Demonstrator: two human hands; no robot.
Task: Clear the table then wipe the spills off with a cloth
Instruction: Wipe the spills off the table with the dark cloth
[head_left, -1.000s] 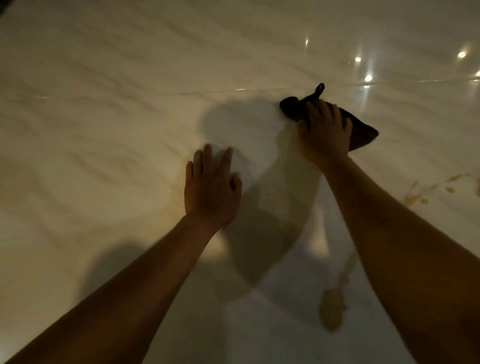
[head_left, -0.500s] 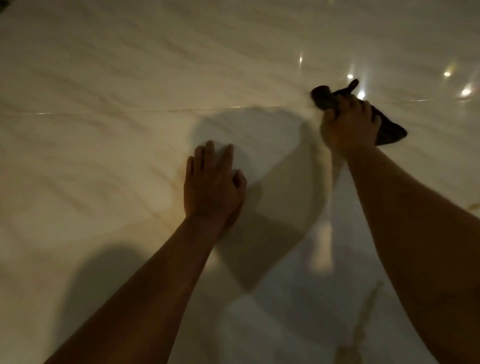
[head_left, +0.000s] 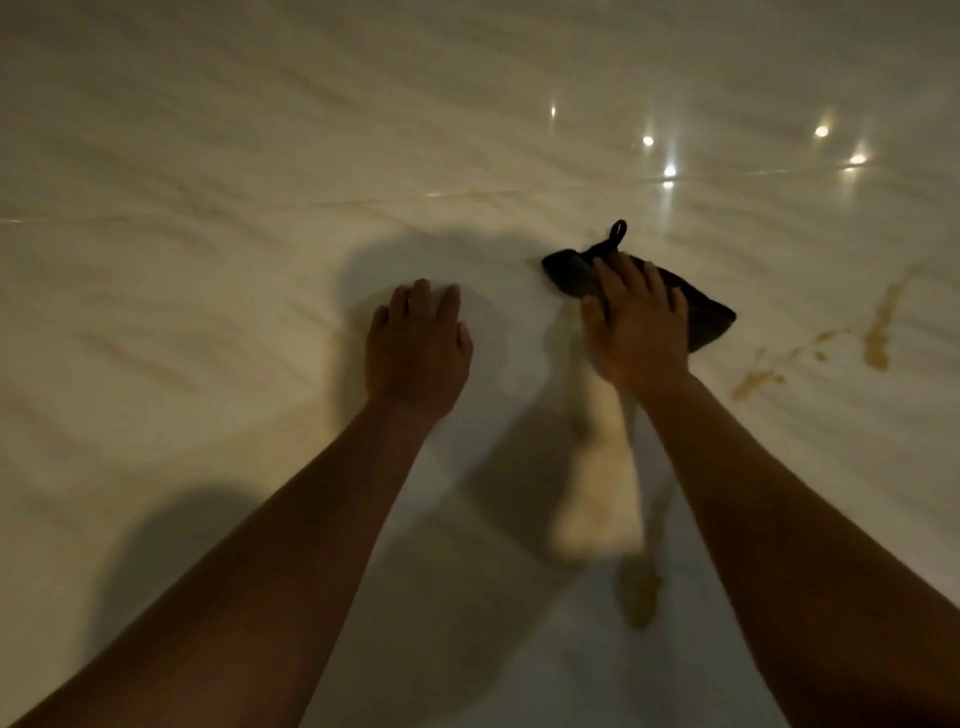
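Note:
A dark cloth (head_left: 709, 319) with a small hanging loop lies bunched on the pale marble table (head_left: 208, 156). My right hand (head_left: 636, 327) presses flat on top of it, fingers spread over the fabric. My left hand (head_left: 418, 348) rests palm down on the bare table to the left of the cloth, holding nothing. Brownish spill streaks (head_left: 878, 332) mark the table to the right of the cloth, with a trail of drops (head_left: 758, 382) nearer my right arm. A further brown puddle (head_left: 639, 592) lies between my forearms, close to me.
Ceiling lights reflect as bright spots (head_left: 670, 170) at the far right of the glossy surface. A thin seam (head_left: 467, 196) crosses the marble beyond my hands. My arms cast dark shadows on the table.
My right hand has drawn the cloth back toward me and to the left from its farther reach. The spill streaks at the right are back in view. My left hand stays planted.

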